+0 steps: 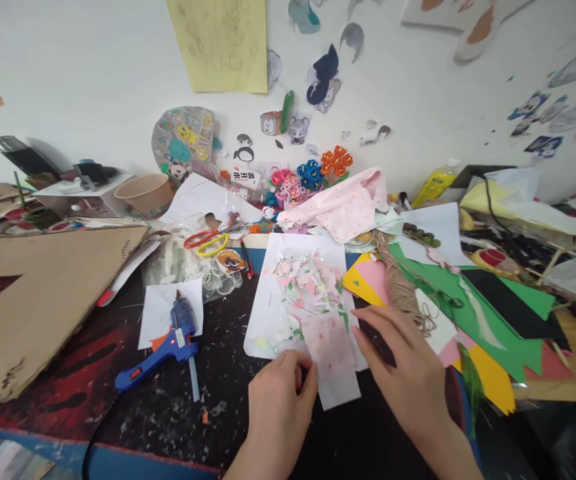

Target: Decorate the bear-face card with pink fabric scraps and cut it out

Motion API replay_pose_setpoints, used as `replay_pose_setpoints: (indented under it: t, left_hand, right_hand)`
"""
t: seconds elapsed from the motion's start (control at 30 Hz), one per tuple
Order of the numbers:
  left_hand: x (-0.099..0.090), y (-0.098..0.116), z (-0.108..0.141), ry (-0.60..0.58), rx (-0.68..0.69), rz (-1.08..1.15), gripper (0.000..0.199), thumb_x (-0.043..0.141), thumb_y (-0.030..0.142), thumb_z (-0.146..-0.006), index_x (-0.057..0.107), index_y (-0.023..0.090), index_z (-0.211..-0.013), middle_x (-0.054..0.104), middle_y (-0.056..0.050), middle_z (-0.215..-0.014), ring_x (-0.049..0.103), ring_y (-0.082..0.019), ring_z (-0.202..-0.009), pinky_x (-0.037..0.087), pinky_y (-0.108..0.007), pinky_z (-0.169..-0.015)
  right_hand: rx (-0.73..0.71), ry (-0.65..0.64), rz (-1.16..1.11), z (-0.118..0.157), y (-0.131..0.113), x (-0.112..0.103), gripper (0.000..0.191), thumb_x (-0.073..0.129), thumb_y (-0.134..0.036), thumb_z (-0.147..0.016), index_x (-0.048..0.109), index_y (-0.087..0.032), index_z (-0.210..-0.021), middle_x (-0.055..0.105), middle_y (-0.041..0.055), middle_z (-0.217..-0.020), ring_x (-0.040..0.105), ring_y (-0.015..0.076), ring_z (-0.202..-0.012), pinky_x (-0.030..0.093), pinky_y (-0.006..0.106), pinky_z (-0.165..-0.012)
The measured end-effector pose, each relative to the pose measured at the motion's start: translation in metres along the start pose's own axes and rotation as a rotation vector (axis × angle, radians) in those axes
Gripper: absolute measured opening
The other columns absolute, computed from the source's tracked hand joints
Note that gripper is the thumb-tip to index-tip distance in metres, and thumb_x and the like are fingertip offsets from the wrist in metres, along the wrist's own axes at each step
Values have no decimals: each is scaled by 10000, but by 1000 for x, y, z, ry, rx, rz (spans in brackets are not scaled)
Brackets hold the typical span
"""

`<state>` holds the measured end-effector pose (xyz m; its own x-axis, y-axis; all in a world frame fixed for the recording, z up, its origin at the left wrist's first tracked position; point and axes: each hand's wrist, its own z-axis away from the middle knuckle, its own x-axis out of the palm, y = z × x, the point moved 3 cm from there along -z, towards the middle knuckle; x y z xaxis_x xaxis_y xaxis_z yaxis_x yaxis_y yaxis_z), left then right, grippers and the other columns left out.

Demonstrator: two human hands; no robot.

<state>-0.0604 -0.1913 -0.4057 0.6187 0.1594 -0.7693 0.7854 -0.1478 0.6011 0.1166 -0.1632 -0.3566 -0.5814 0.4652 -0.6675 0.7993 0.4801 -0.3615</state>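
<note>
In front of me lies a whitish-pink strip (331,363) with small red spots, paper or thin cloth. Its upper end covers part of a heap of pink, white and green scraps (308,280) on a white sheet (263,313). My left hand (281,400) is curled, thumb and forefinger closing at the strip's left edge; the fingertips are partly hidden. To the right of the strip hovers my right hand (408,373), thumb and fingers apart with nothing visible between them.
On the left, a blue glue gun (161,357) with its light lit rests on white paper, near cut cardboard (68,287). Scissors (208,241) lie behind. Twine (405,287) and green sheets (493,327) crowd the right. Pink spotted cloth (343,203) is at the back.
</note>
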Motion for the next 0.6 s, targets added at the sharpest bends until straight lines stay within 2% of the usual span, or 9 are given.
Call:
replay_pose_setpoints:
  t: [0.07, 0.2, 0.27, 0.47, 0.53, 0.6]
  left_hand:
    - [2, 0, -1, -30, -34, -52, 131, 596, 216, -853, 644, 219, -731, 537, 50, -532, 515, -112, -454, 301, -224, -481]
    - [7, 1, 1, -78, -65, -88, 117, 614, 202, -842, 660, 231, -738, 560, 48, -514, 533, -133, -442, 281, -237, -479]
    - [9, 1, 3, -75, -50, -119, 115, 631, 204, -834, 661, 231, -726, 562, 43, -501, 536, -144, -439, 277, -247, -484]
    - [-3, 9, 7, 113, 152, -201, 177, 593, 190, -881, 635, 212, -711, 596, 20, -554, 553, -163, -486, 314, -297, -537]
    - [-8, 13, 8, 159, 245, -196, 168, 550, 168, -912, 657, 204, -788, 629, 12, -613, 578, -167, -537, 347, -310, -575]
    - [-9, 16, 8, 186, 350, -210, 189, 501, 147, -938, 685, 187, -930, 705, -17, -757, 642, -186, -670, 405, -333, -678]
  right_hand:
    - [-82, -20, 3, 14, -3, 7, 333, 586, -113, -905, 616, -195, -1226, 685, 111, -1135, 647, 257, -1082, 537, 432, -951]
    - [-280, -202, -9, 42, -12, 20, 422, 538, -36, -896, 580, -117, -1307, 672, 138, -1254, 604, 269, -1216, 564, 412, -976]
    - [-332, -245, 11, 52, -13, 24, 423, 512, -16, -892, 587, -91, -1303, 661, 144, -1283, 596, 275, -1236, 577, 419, -971]
    - [-371, -300, 77, 63, -13, 29, 444, 459, 7, -884, 598, -63, -1300, 645, 150, -1303, 617, 278, -1215, 603, 420, -939]
    - [-374, -292, 87, 63, -13, 29, 431, 476, -10, -895, 592, -64, -1307, 645, 151, -1303, 616, 276, -1217, 601, 418, -942]
    - [-364, -270, 91, 63, -11, 30, 435, 494, -25, -903, 570, -63, -1329, 633, 152, -1320, 588, 271, -1253, 586, 416, -969]
